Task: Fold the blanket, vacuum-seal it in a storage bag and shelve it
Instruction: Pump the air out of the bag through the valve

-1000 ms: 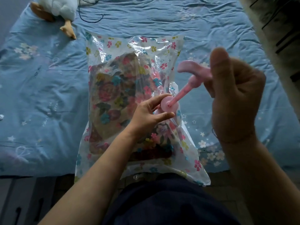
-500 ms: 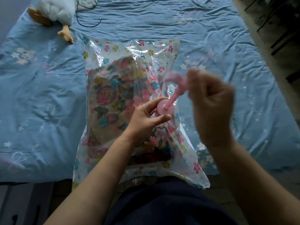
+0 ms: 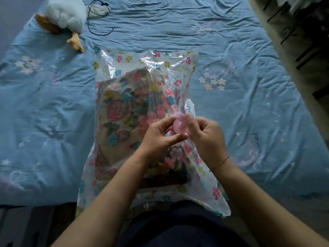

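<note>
Blue bedding (image 3: 53,113) covers the bed, with a plush duck (image 3: 65,16) at its far left corner. In the middle lies the flowered storage bag (image 3: 147,57), the folded blanket (image 3: 124,107) already inside it. The left hand (image 3: 160,138) pinches the base of a pink hand pump (image 3: 178,125) set on the bag, and the right hand (image 3: 206,138), blurred, curls round its top. The plastic looks loose, so I'd say pumping is under way and shelving is still to come.

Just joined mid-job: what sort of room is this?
Likely a bedroom: the storage bag lies on a rumpled blue bedsheet, with a plush duck at its far left corner.
</note>
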